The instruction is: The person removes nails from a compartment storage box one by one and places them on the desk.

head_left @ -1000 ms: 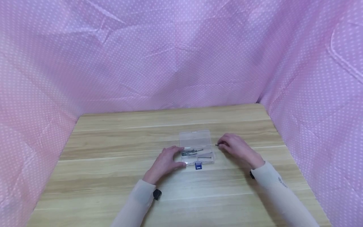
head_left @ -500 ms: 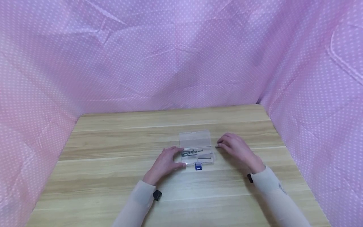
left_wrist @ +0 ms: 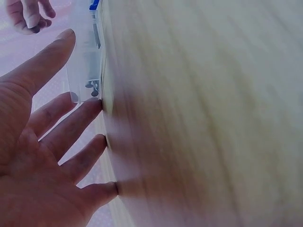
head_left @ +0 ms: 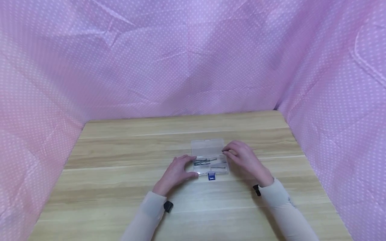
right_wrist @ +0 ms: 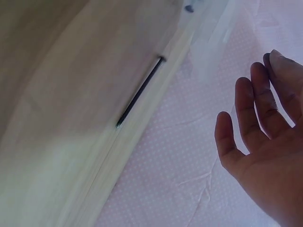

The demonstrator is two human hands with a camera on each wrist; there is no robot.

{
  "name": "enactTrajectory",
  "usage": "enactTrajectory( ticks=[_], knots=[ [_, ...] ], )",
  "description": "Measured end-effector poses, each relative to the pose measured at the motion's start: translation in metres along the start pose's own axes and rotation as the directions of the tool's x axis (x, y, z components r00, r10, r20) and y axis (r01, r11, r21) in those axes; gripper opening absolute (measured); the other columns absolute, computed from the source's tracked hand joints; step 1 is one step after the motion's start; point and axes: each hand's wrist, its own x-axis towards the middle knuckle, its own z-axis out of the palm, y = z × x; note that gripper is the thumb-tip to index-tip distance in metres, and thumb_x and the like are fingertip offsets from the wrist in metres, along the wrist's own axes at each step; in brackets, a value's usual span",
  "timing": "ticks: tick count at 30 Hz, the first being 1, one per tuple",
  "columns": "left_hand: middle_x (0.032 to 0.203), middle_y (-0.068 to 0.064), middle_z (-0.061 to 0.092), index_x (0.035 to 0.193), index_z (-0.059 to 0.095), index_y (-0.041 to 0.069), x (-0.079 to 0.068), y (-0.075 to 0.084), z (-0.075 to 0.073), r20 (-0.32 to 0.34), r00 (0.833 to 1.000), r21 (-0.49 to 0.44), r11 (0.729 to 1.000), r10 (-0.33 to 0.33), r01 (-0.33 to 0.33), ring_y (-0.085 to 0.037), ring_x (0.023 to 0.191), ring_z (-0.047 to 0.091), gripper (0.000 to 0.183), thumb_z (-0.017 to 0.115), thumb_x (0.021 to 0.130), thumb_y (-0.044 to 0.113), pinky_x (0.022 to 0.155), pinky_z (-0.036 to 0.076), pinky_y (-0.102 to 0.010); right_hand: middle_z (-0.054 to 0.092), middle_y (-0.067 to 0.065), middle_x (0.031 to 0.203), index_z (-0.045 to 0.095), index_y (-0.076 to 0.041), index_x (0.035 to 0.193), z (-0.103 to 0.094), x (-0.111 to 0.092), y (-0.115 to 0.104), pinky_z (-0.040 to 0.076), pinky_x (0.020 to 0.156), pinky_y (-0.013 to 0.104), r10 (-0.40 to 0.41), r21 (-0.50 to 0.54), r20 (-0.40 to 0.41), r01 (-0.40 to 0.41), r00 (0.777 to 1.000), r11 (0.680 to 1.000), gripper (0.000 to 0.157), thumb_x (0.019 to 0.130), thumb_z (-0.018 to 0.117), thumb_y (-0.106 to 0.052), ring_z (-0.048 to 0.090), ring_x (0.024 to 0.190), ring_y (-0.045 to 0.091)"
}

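Note:
A clear plastic box point(head_left: 208, 148) lies with its lid laid back on the table, a blue latch point(head_left: 211, 176) at its front. Several nails point(head_left: 201, 162) fill its left compartment, and one nail point(head_left: 217, 167) lies at the front right. My left hand point(head_left: 175, 172) holds the box's left end between thumb and forefinger; its other fingers touch the table point(left_wrist: 189, 118). Above the box's right edge, my right hand point(head_left: 244, 159) has thumb and forefinger close together, with nothing visible between them. The right wrist view shows a single nail point(right_wrist: 141, 92) on the table, which the head view hides.
The wood-grain table point(head_left: 120, 147) stretches around the box on all sides. Pink dotted cloth point(head_left: 150, 67) hangs behind it and along both sides. A black wrist camera point(head_left: 168, 206) sits under the left cuff, another black wrist camera point(head_left: 256, 190) under the right.
My right hand has moved left, from beside the box to over its right edge. A nail that showed at its fingertips is now out of the head view. My left hand stays put.

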Motion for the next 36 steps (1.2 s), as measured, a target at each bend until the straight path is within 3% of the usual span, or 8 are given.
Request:
enactTrajectory(
  ticks=[7, 18, 36],
  knots=[
    [0.148, -0.012, 0.058, 0.144, 0.061, 0.015, 0.000, 0.000, 0.001, -0.001, 1.000, -0.007, 1.000, -0.002, 0.002, -0.035, 0.146, 0.042, 0.072, 0.088, 0.082, 0.038, 0.127, 0.013, -0.058, 0.074, 0.005, 0.099, 0.077, -0.007, 0.099, 0.010, 0.005, -0.009, 0.059, 0.085, 0.045, -0.078, -0.019, -0.010, 0.078, 0.997, 0.997, 0.012, 0.088, 0.080, -0.003, 0.069, 0.094, 0.024],
    [0.146, -0.010, 0.060, 0.144, 0.062, 0.014, 0.000, -0.001, 0.001, -0.016, 1.000, -0.013, 1.000, 0.015, -0.015, -0.033, 0.144, 0.046, 0.070, 0.088, 0.083, 0.036, 0.127, 0.014, -0.059, 0.073, 0.001, 0.098, 0.077, -0.010, 0.100, 0.025, 0.013, -0.023, 0.058, 0.082, 0.041, -0.096, -0.025, 0.064, 0.098, 0.993, 0.995, 0.008, 0.093, 0.077, -0.013, 0.068, 0.092, 0.019],
    [0.146, -0.009, 0.060, 0.144, 0.061, 0.014, -0.001, -0.001, 0.000, -0.011, 1.000, -0.028, 0.999, 0.017, -0.018, -0.034, 0.147, 0.041, 0.069, 0.087, 0.084, 0.036, 0.127, 0.012, -0.058, 0.071, -0.003, 0.102, 0.078, -0.014, 0.103, 0.044, 0.029, -0.035, 0.056, 0.087, 0.038, -0.054, -0.041, 0.202, 0.063, 0.978, 0.997, 0.008, 0.095, 0.076, -0.017, 0.065, 0.096, 0.016]
  ],
)
